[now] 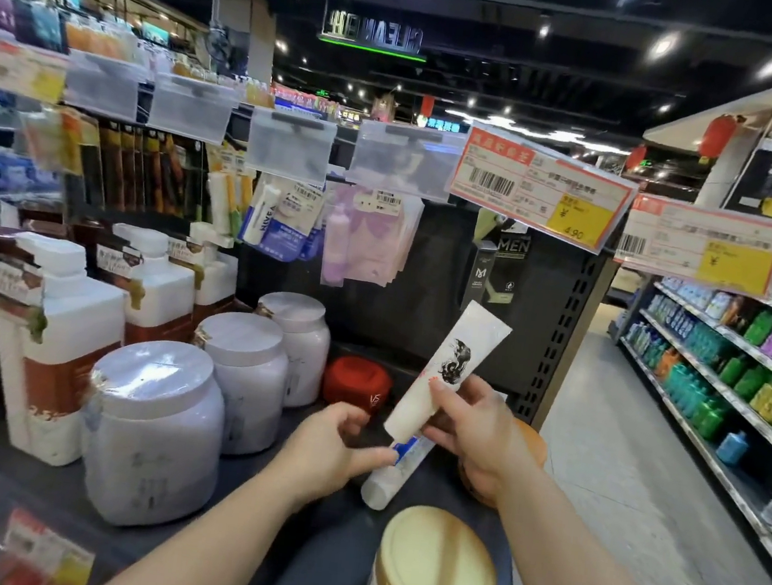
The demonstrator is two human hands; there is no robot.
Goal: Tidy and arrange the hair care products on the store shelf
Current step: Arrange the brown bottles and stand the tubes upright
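My right hand [479, 430] grips a white tube with a black dragon print [450, 368], tilted up to the right above the dark shelf [212, 504]. My left hand [330, 451] pinches a second white tube with a blue label [393, 470] that lies lower, pointing down-left. A red VS jar [356, 383] stands just behind the hands. Three lilac tubs with pale lids [153, 429] line the shelf to the left. A gold-lidded jar [435, 570] stands at the front, below my hands.
White pump bottles with brown labels [57, 344] stand behind the tubs. Hanging packets [281, 221] and price tags [537, 189] overhang the shelf. An orange-brown lid [533, 441] shows behind my right hand. An aisle floor [634, 468] and a shelf of coloured bottles [752, 381] lie to the right.
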